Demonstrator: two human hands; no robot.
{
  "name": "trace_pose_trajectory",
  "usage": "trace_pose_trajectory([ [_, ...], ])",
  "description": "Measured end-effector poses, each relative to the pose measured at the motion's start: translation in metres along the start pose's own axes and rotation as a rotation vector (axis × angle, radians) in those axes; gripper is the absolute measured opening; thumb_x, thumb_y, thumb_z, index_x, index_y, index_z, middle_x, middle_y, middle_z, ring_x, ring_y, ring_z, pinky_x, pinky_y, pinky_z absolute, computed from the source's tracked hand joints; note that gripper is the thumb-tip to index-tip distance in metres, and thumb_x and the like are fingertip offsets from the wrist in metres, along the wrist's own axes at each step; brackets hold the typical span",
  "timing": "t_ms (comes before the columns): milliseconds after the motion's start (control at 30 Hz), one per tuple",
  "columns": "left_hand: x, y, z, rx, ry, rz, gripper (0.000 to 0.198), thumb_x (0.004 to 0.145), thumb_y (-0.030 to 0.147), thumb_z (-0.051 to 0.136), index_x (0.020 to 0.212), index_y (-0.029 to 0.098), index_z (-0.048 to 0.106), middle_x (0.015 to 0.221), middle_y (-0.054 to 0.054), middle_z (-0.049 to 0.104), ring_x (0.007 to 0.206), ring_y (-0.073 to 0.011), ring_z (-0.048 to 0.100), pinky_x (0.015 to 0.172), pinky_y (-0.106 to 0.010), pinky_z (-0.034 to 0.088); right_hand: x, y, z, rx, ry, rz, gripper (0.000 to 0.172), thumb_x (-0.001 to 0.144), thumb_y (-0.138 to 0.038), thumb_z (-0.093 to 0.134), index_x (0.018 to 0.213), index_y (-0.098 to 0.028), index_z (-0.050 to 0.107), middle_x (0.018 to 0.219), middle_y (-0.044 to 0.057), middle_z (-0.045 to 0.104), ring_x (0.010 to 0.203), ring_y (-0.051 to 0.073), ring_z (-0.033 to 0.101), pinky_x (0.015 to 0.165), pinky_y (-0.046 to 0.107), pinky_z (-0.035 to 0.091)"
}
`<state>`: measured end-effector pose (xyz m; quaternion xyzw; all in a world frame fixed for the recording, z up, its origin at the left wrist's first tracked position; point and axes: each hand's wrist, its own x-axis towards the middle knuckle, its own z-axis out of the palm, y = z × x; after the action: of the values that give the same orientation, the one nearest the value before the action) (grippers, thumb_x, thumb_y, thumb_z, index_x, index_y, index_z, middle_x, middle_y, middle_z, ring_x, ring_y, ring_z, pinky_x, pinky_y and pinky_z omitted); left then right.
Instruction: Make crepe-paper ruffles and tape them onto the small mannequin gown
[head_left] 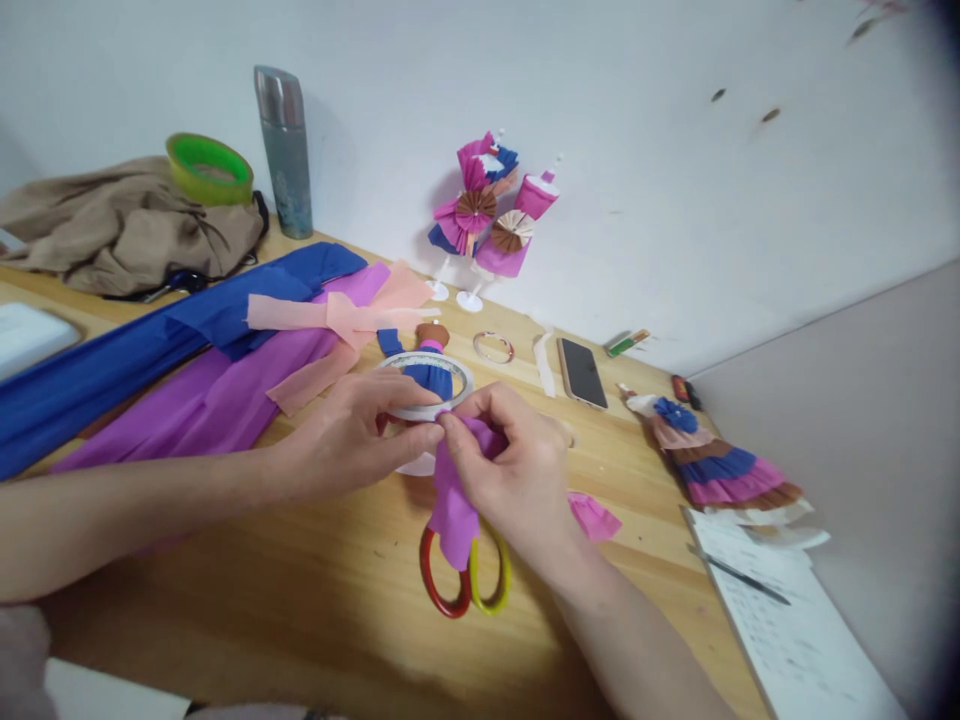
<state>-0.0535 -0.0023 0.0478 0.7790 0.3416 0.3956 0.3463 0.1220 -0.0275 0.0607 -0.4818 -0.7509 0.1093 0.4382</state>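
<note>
My left hand (360,425) is closed on a white roll of tape (463,378), thumb and fingers around its near edge. Beside it, my right hand (514,455) pinches a purple crepe paper piece (456,500), which hangs down from the fingertips. The fingertips of both hands nearly meet at the roll's edge. Below the paper lie scissors with a red and a yellow handle (489,600); their blades are hidden. A small doll form in blue paper with a brown top (433,335) shows behind and through the roll.
Blue (97,380), purple and peach crepe strips cover the left side. Behind them stand a bottle (289,170) and a green tape roll (217,170) on brown cloth. Two paper-dressed forms stand by the wall. A phone (581,373), layered dress (727,465) and notebook (787,620) lie right.
</note>
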Motion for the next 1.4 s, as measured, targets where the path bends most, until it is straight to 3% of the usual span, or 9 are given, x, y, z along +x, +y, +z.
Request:
trace_pose_trajectory([
  [233, 0.004, 0.001, -0.004, -0.082, -0.027, -0.081, 0.024, 0.09, 0.025, 0.057, 0.073, 0.013, 0.069, 0.064, 0.0, 0.06, 0.062, -0.0104, 0.048, 0.054, -0.022, 0.036, 0.0, 0.001, 0.002, 0.061, 0.019, 0.04, 0.019, 0.083, -0.015, 0.064, 0.067, -0.019, 0.055, 0.055, -0.006, 0.053, 0.048, 0.007, 0.047, 0.048, 0.02, 0.037],
  [567, 0.007, 0.004, -0.003, -0.081, 0.038, -0.182, 0.022, 0.082, 0.026, 0.056, 0.067, 0.013, 0.064, 0.059, 0.002, 0.05, 0.058, -0.0089, 0.042, 0.049, -0.02, 0.03, -0.002, 0.004, 0.004, 0.248, -0.014, 0.073, 0.018, 0.081, -0.018, 0.068, 0.071, -0.02, 0.053, 0.058, -0.008, 0.049, 0.049, 0.006, 0.043, 0.045, 0.018, 0.034],
  [833, 0.006, 0.002, -0.002, -0.116, 0.036, -0.208, 0.02, 0.084, 0.027, 0.059, 0.074, 0.014, 0.07, 0.064, 0.001, 0.057, 0.06, -0.0093, 0.047, 0.051, -0.02, 0.035, 0.0, 0.009, 0.0, 0.186, -0.017, 0.065, 0.014, 0.084, -0.014, 0.062, 0.071, -0.019, 0.058, 0.06, -0.006, 0.052, 0.052, 0.008, 0.047, 0.049, 0.02, 0.038],
  [1100, 0.005, 0.004, -0.003, -0.174, -0.023, -0.144, 0.019, 0.088, 0.024, 0.058, 0.081, 0.015, 0.074, 0.07, -0.001, 0.067, 0.065, -0.0113, 0.056, 0.055, -0.02, 0.042, 0.001, 0.008, 0.002, 0.15, -0.007, 0.098, 0.013, 0.082, -0.016, 0.064, 0.071, -0.019, 0.058, 0.057, -0.006, 0.051, 0.05, 0.008, 0.046, 0.048, 0.021, 0.038],
  [1400, 0.005, 0.002, -0.005, -0.104, -0.073, -0.16, 0.025, 0.09, 0.034, 0.06, 0.081, 0.014, 0.073, 0.074, -0.002, 0.067, 0.071, -0.014, 0.055, 0.059, -0.024, 0.042, 0.006, 0.011, -0.002, 0.145, -0.078, 0.136, 0.016, 0.081, -0.019, 0.065, 0.067, -0.018, 0.057, 0.055, -0.006, 0.051, 0.048, 0.008, 0.045, 0.047, 0.021, 0.035],
])
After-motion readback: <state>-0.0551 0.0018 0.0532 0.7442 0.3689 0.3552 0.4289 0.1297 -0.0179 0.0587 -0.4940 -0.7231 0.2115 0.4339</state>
